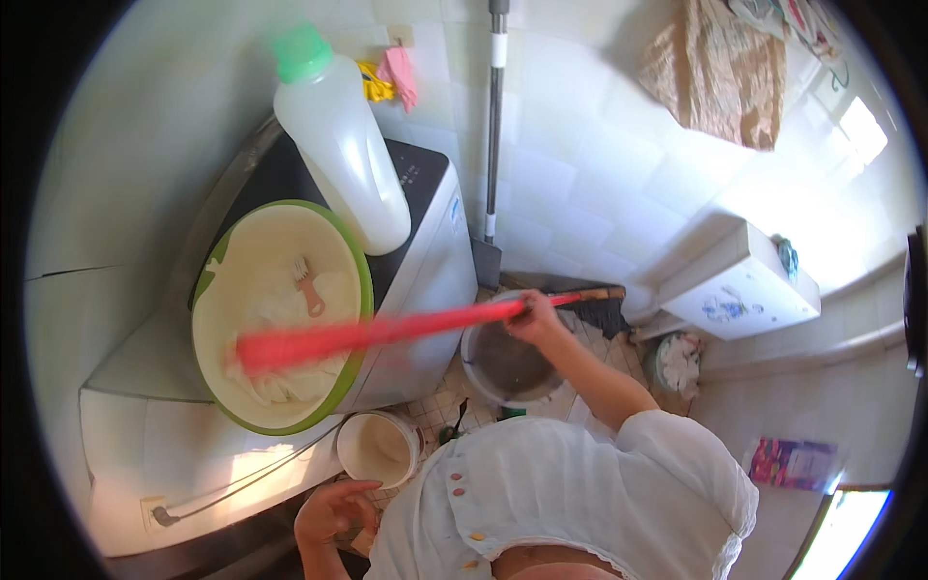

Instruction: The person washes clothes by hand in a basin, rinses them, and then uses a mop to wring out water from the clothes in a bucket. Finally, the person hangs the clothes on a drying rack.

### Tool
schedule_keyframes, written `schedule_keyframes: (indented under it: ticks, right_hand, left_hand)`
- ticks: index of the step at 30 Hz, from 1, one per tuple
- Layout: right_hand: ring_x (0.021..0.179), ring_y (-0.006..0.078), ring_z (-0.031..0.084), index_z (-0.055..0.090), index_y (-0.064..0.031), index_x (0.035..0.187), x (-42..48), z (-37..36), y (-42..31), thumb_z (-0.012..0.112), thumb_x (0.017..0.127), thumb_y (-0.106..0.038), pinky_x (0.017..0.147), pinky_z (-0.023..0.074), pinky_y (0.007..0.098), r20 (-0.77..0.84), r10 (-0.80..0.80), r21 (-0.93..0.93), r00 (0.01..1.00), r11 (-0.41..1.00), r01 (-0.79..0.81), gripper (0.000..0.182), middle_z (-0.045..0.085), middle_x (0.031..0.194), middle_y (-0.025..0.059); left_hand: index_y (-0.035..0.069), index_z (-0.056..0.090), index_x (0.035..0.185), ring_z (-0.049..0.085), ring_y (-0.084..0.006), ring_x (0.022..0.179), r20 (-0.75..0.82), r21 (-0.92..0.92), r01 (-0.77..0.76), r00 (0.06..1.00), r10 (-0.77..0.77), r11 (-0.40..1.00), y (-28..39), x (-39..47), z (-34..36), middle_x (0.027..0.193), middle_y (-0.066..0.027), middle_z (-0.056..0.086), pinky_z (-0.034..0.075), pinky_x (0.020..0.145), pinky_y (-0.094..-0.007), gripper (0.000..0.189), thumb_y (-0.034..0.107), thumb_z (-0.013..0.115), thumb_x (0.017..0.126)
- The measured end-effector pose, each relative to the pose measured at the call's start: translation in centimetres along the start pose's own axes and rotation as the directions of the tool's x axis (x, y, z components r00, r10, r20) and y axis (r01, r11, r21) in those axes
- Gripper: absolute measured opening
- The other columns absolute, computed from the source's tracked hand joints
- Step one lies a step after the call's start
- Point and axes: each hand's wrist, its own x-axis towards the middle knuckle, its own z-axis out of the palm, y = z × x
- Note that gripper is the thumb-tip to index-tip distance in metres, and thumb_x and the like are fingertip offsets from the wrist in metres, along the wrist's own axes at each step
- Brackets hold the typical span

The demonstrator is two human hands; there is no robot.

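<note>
My right hand (533,317) is closed around a long red handle or pole (406,326), blurred by motion. Its broad end lies over a cream plastic basin with a green rim (360,290), above white wet-looking cloth (290,384). Whether that end touches the cloth I cannot tell. A small brush or fork-like tool with a pinkish handle (312,293) lies in the basin. My left hand (337,511) is low at the left of my body, fingers partly bent, beside a white bucket (380,449); it appears to hold nothing.
The basin and a large translucent bottle with a green cap (348,145) stand on a washing machine (428,290). A bucket of dark water (511,362) is on the tiled floor. A long-handled tool (495,145) leans on the wall; a white box (739,290) stands right.
</note>
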Motion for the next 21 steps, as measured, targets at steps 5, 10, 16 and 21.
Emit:
schedule_keyframes:
  ticks: [5,10,16,21]
  right_hand:
    - [0.058,0.0213,0.052,0.044,-0.0041,0.063,0.4,5.6,-10.4,0.046,0.074,-0.016,0.054,0.0457,0.032,0.177,-0.123,0.286,0.977,0.956,0.068,0.017,0.048,0.06,0.0067]
    - [0.061,0.0208,0.052,0.046,-0.0014,0.071,3.3,11.0,-18.9,0.044,0.077,-0.015,0.055,0.0463,0.0304,0.228,-0.349,0.441,0.909,0.869,0.223,0.016,0.05,0.064,0.0081]
    - [0.058,0.0194,0.051,0.047,-0.003,0.072,5.6,14.0,-24.4,0.04,0.082,-0.015,0.055,0.0466,0.0291,0.233,-0.515,0.461,0.825,0.805,0.372,0.017,0.049,0.064,0.0073]
    - [0.057,0.0194,0.051,0.051,-0.0035,0.072,8.3,16.0,-24.5,0.039,0.084,-0.018,0.054,0.0478,0.0301,0.23,-0.462,0.406,0.857,0.845,0.347,0.022,0.05,0.064,0.0073]
  left_hand:
    - [-0.003,0.04,0.116,0.058,-0.0227,0.067,-0.227,-0.175,-0.177,0.965,0.135,0.969,-1.0,5.1,1.8,0.081,-0.0167,0.058,0.048,0.063,-0.0298,0.061,0.027,0.067,0.071]
    - [-0.003,0.04,0.116,0.059,-0.0221,0.069,-0.372,-0.245,-0.231,0.919,0.128,0.942,-3.0,7.2,2.6,0.084,-0.0168,0.058,0.049,0.062,-0.0298,0.055,0.025,0.063,0.075]
    - [-0.001,0.04,0.116,0.06,-0.0203,0.074,-0.484,-0.354,-0.303,0.869,0.103,0.885,-4.2,8.3,3.2,0.086,-0.0146,0.059,0.049,0.065,-0.0295,0.042,0.016,0.055,0.08]
    - [0.001,0.042,0.116,0.059,-0.0189,0.075,-0.52,-0.392,-0.322,0.85,0.082,0.862,-3.8,9.8,3.4,0.086,-0.0121,0.059,0.048,0.066,-0.0285,0.037,0.013,0.051,0.082]
